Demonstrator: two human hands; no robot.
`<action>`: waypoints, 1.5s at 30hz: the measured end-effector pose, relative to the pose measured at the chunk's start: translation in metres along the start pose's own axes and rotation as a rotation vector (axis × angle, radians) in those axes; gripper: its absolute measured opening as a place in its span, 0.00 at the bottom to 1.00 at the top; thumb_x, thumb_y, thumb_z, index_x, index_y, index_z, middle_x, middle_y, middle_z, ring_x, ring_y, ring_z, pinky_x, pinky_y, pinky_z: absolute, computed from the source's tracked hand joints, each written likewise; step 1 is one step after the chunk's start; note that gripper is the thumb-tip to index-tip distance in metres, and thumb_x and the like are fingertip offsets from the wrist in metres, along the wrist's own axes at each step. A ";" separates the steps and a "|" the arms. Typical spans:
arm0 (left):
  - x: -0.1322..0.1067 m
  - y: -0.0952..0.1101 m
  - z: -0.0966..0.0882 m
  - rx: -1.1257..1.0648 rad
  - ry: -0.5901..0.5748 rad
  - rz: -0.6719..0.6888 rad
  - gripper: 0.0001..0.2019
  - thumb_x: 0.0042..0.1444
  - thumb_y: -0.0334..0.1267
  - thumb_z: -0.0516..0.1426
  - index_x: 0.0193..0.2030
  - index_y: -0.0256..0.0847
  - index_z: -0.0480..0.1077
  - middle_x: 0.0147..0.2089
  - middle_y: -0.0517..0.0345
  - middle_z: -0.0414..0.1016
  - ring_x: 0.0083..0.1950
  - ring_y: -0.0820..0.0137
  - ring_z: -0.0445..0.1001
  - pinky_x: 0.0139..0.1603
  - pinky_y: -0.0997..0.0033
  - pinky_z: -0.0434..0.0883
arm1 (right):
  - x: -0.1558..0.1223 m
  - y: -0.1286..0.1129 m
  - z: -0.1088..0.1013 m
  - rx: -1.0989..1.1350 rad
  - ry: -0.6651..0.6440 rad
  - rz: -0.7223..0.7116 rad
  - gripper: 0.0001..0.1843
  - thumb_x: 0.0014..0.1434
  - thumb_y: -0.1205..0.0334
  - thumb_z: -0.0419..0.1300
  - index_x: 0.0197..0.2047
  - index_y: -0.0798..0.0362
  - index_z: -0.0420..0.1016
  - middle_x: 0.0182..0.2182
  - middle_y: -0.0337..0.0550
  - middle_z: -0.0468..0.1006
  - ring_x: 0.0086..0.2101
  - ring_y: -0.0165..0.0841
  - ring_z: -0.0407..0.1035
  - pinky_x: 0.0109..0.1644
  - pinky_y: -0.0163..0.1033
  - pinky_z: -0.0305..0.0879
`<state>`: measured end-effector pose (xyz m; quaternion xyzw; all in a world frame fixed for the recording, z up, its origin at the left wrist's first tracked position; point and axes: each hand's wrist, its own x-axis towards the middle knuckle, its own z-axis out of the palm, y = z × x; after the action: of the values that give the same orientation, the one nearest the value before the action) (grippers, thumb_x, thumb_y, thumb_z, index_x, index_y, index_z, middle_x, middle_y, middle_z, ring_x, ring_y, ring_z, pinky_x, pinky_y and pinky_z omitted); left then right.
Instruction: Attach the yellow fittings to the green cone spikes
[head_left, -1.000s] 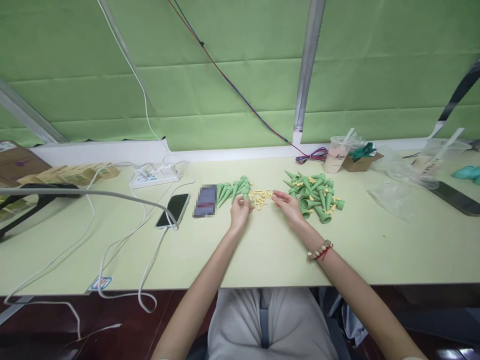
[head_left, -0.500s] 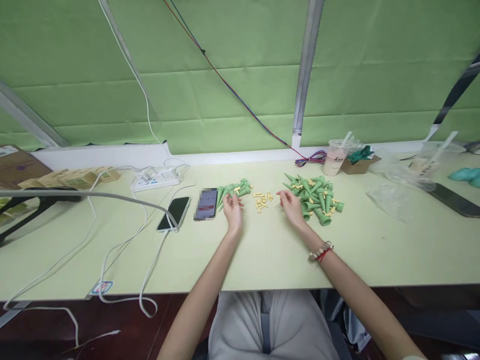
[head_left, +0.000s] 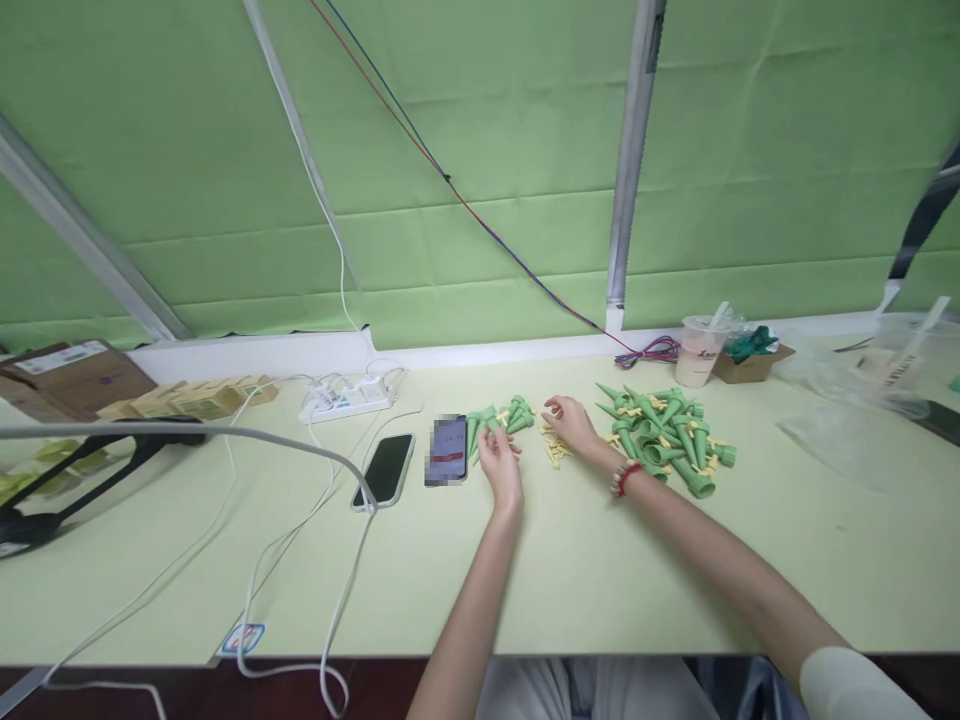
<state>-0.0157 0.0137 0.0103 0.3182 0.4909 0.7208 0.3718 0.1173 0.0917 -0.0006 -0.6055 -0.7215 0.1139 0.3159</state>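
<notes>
My left hand point(head_left: 500, 468) is palm-up with curled fingers beside the small left group of green plastic cones point(head_left: 519, 412). Its fingertips overlap the cones from this angle, and I cannot make out what lies between them. My right hand point(head_left: 573, 424) reaches over the little pile of small yellow plastic pieces point(head_left: 556, 450) and hides part of it. Thumb and fingers are drawn together there, with anything between them too small to tell. Right of that wrist lies a larger heap of green cones point(head_left: 660, 437) mixed with yellow pieces.
Left of the cones lie a lit phone point(head_left: 447, 450) and a dark-screened phone point(head_left: 388, 468), with white cables around. A power strip point(head_left: 352, 398) sits behind them. At the back right stand a drink cup point(head_left: 697, 352) and a small cardboard box point(head_left: 750, 366). Clear plastic bags point(head_left: 832, 440) lie farther right.
My right hand has moved left from the edge of the large cone heap to above the yellow pieces. My left hand stays by the small cone group. The view has shifted.
</notes>
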 end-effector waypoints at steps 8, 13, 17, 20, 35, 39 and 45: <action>-0.016 -0.009 0.004 0.017 -0.161 -0.011 0.28 0.51 0.59 0.56 0.47 0.37 0.63 0.28 0.63 0.63 0.24 0.78 0.63 0.25 0.76 0.61 | 0.034 -0.015 0.014 -0.228 -0.183 -0.055 0.11 0.60 0.61 0.57 0.41 0.53 0.80 0.42 0.50 0.78 0.41 0.35 0.72 0.41 0.34 0.62; -0.016 -0.006 0.004 0.009 -0.160 -0.015 0.27 0.51 0.60 0.55 0.47 0.37 0.63 0.28 0.63 0.63 0.24 0.77 0.63 0.25 0.76 0.61 | 0.025 -0.010 0.003 -0.283 -0.192 -0.003 0.12 0.58 0.61 0.57 0.41 0.54 0.80 0.41 0.50 0.79 0.41 0.37 0.73 0.40 0.35 0.62; -0.016 -0.007 0.006 0.007 -0.166 -0.008 0.27 0.51 0.60 0.55 0.46 0.38 0.63 0.28 0.63 0.63 0.24 0.78 0.62 0.26 0.75 0.61 | 0.008 0.001 -0.014 -0.289 -0.158 0.001 0.14 0.60 0.58 0.55 0.44 0.53 0.78 0.44 0.48 0.78 0.43 0.36 0.71 0.41 0.34 0.61; -0.015 -0.011 0.006 0.019 -0.184 0.005 0.28 0.50 0.61 0.55 0.45 0.38 0.63 0.27 0.64 0.62 0.23 0.78 0.62 0.25 0.76 0.60 | -0.007 0.007 -0.026 -0.250 -0.130 -0.041 0.14 0.60 0.58 0.55 0.45 0.52 0.78 0.44 0.45 0.77 0.41 0.33 0.71 0.41 0.33 0.60; -0.019 -0.018 0.003 0.138 -0.260 0.004 0.29 0.53 0.60 0.54 0.50 0.37 0.61 0.21 0.69 0.59 0.17 0.79 0.57 0.18 0.77 0.55 | -0.064 0.018 -0.035 -0.053 -0.019 -0.044 0.12 0.60 0.59 0.56 0.41 0.53 0.79 0.40 0.49 0.77 0.40 0.38 0.71 0.39 0.37 0.64; -0.024 -0.017 0.002 0.270 -0.279 0.016 0.28 0.54 0.61 0.51 0.48 0.37 0.63 0.15 0.72 0.51 0.14 0.77 0.53 0.16 0.76 0.50 | -0.074 0.017 -0.033 0.272 0.131 -0.128 0.16 0.63 0.62 0.49 0.43 0.54 0.77 0.40 0.49 0.77 0.40 0.36 0.71 0.42 0.39 0.66; -0.033 -0.023 0.005 0.273 -0.297 0.083 0.21 0.54 0.58 0.54 0.41 0.41 0.66 0.16 0.69 0.55 0.16 0.76 0.55 0.19 0.75 0.54 | -0.085 0.010 -0.038 0.688 0.226 -0.039 0.20 0.61 0.54 0.51 0.51 0.56 0.72 0.41 0.51 0.79 0.34 0.34 0.72 0.38 0.40 0.69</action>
<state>0.0107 -0.0063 -0.0129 0.4883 0.5103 0.6074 0.3635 0.1535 0.0056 -0.0033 -0.4586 -0.6131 0.2762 0.5809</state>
